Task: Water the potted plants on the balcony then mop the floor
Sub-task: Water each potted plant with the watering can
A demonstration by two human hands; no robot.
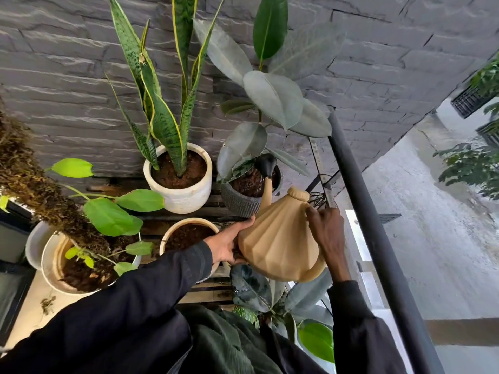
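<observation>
Head view: the only camera there is, looking down over both dark sleeves at the pots along the stone wall.
Watering can (280, 244): beige and faceted, plastic by the look of it. It's tipped forward with its black rose (267, 164) right over the soil of the dark ribbed pot (240, 203) holding the rubber plant (272, 98).
Right hand (326, 236): fingers curled over the can's upper back near the handle, gripping it.
Left hand (232, 244): laid against the can's left side and underside, thumb straight along it, propping rather than clutching.
Handling guess: rigid shell, so it won't squash. The weight depends on the water inside, which can't be seen, and it'll probably slosh. Smooth facets could get slippery when wet, so the handle plus a palm under the belly seems the sane hold.
Neighbours: the snake plant's white pot (178, 195) sits just left of the dark one. A tan pot (189, 225) of bare soil is by the left hand, and the black railing (378, 238) is close on the right.
</observation>
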